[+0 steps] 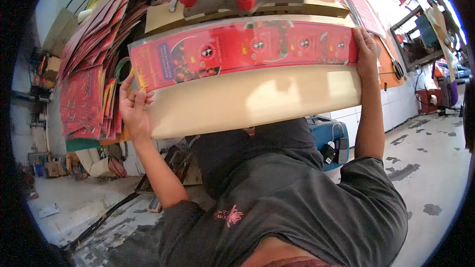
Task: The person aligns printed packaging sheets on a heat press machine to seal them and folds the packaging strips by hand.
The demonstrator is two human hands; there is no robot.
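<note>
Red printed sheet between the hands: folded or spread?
Spread: the red printed sheet stretches from the left hand to the right hand, its printed face showing.

Strip [237,47] on panel [213,104], stacked sheets [86,94] left, scissors [398,68] right, spanner [173,0] behind

Workshop, with stacked printed sheets [95,44] and scissors [394,62]

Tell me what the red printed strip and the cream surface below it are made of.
Red printed strip: probably plastic film or laminated paper, glossy; it shows pale glare and a clear, see-through margin.
Cream surface: perhaps card or smooth-faced board; it looks plain and smooth, but the picture leaves the material open.
</note>
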